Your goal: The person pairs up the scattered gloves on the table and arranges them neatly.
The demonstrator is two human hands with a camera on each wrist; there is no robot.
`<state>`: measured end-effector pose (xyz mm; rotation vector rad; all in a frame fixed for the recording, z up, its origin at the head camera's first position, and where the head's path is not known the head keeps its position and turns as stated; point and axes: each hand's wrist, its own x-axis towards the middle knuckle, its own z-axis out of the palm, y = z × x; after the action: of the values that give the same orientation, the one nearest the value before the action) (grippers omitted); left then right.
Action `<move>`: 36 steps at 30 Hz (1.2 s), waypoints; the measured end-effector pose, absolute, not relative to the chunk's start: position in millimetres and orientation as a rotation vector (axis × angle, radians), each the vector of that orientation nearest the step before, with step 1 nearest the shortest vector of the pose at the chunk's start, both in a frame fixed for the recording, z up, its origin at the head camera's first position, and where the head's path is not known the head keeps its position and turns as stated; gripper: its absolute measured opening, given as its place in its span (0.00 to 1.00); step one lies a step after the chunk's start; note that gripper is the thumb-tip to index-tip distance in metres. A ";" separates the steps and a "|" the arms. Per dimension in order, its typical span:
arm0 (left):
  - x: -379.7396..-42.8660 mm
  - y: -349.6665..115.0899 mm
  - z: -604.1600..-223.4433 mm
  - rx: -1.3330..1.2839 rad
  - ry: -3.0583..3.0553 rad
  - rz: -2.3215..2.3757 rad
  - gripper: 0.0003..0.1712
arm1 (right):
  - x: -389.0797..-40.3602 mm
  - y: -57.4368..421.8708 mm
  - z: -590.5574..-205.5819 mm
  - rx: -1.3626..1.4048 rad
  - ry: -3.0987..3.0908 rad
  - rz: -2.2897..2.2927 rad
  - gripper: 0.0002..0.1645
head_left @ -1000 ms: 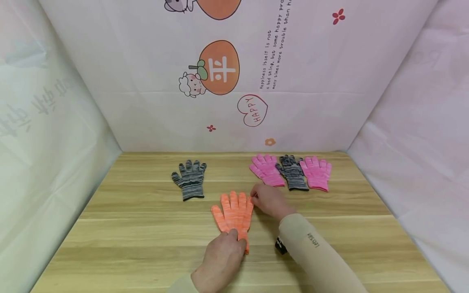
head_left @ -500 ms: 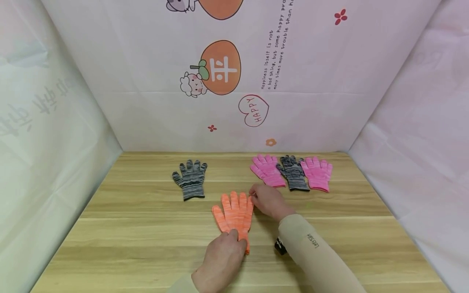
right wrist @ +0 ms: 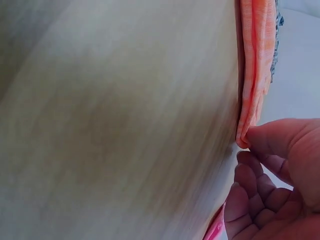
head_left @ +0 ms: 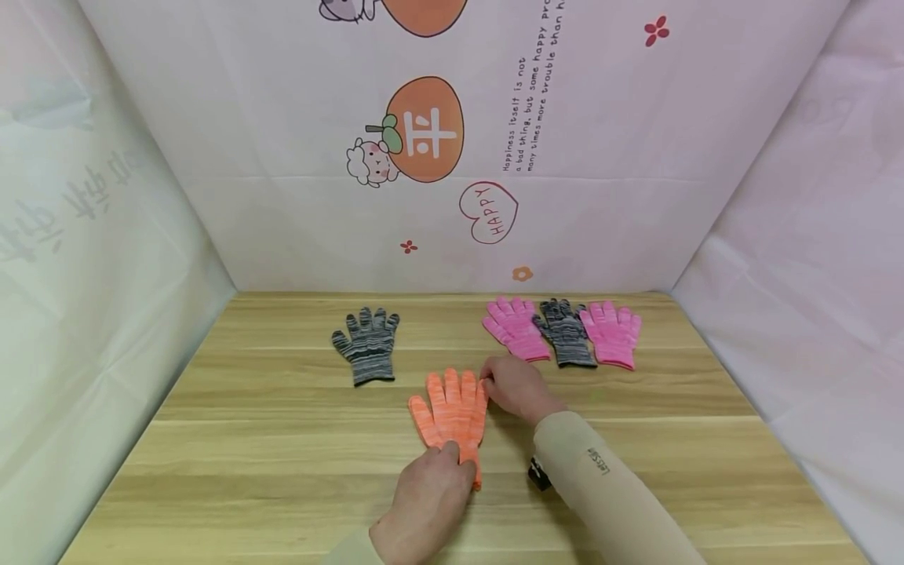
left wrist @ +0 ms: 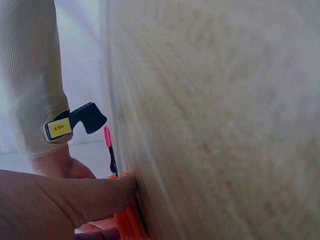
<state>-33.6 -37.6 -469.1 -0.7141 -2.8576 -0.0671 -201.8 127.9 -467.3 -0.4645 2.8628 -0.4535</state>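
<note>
An orange knitted glove (head_left: 454,412) lies flat on the wooden table, its fingers spread toward the back wall. At its cuff end, my left hand (head_left: 429,496) pinches the fabric; the left wrist view shows the thumb (left wrist: 107,195) pressed over the orange edge. My right hand (head_left: 521,386) is at the glove's rightmost finger. Seen from the right wrist, thumb and index finger pinch the tip of that orange glove finger (right wrist: 246,131), while the other fingers of the hand curl below it. The left hand covers part of the cuff in the head view.
A grey-black striped glove (head_left: 369,345) lies at the back left. Toward the back right, a pink glove (head_left: 519,329), a dark striped glove (head_left: 566,336) and another pink glove (head_left: 611,336) lie side by side, edges overlapping. Printed white cloth (head_left: 318,235) walls the table's back and sides.
</note>
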 end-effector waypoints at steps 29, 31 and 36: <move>-34.0 -38.3 -468.0 -0.711 -2.883 -0.051 0.08 | -198.6 130.2 -462.5 -0.398 2.862 -0.469 0.09; -33.5 -38.3 -468.7 -0.710 -2.867 -0.044 0.09 | -198.2 128.8 -462.4 -0.402 2.842 -0.474 0.08; -33.4 -38.0 -468.9 -0.709 -2.875 -0.046 0.08 | -198.3 128.1 -465.4 -0.430 2.843 -0.421 0.02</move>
<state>-33.4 -38.0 -468.9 -0.7094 -2.8746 -0.0463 -198.3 128.1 -465.4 -0.4295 2.8427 -0.4214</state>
